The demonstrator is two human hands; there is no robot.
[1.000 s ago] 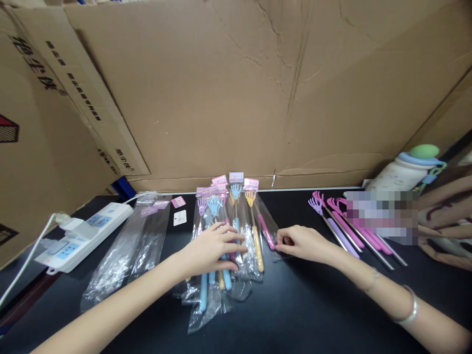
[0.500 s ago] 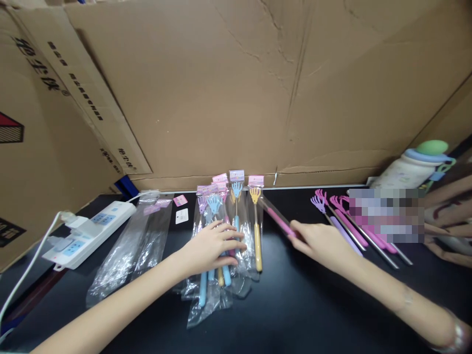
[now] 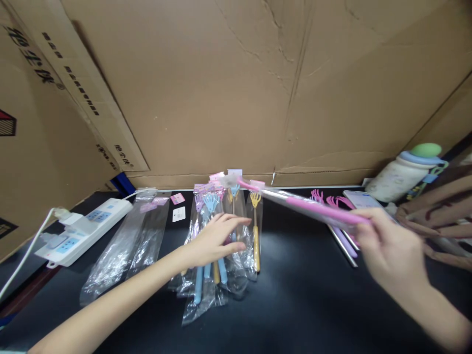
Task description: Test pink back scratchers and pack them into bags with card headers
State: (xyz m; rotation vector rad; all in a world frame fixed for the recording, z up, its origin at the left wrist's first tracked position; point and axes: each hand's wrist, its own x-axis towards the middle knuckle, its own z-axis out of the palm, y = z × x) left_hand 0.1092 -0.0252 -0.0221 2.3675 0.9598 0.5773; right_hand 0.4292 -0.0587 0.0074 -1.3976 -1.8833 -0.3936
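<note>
My right hand (image 3: pixel 391 250) is closed round the handle end of a pink back scratcher (image 3: pixel 317 209). A clear sleeve appears to cover it, and its blurred head reaches over the tops of the bagged ones. My left hand (image 3: pixel 217 241), fingers spread, lies over a pile of bagged back scratchers with blue handles (image 3: pixel 199 285), hiding their middles. Whether it presses on them I cannot tell. Just right of its fingertips lies a bagged yellow back scratcher (image 3: pixel 256 241). Loose pink and purple back scratchers (image 3: pixel 346 241) lie beyond my right hand, partly hidden by the held one.
Empty clear bags (image 3: pixel 125 246) lie on the left of the black table (image 3: pixel 295 305), near two small cards (image 3: pixel 179 214). A white power strip (image 3: pixel 92 226) sits farther left. At right are a phone (image 3: pixel 361 199) and a bottle (image 3: pixel 401 177). Cardboard (image 3: pixel 221 98) walls the back.
My right hand has lifted the pink back scratcher off the table and swung it rightward and nearer, its head now pointing left. My left hand stays over the pile, its fingers slightly more spread.
</note>
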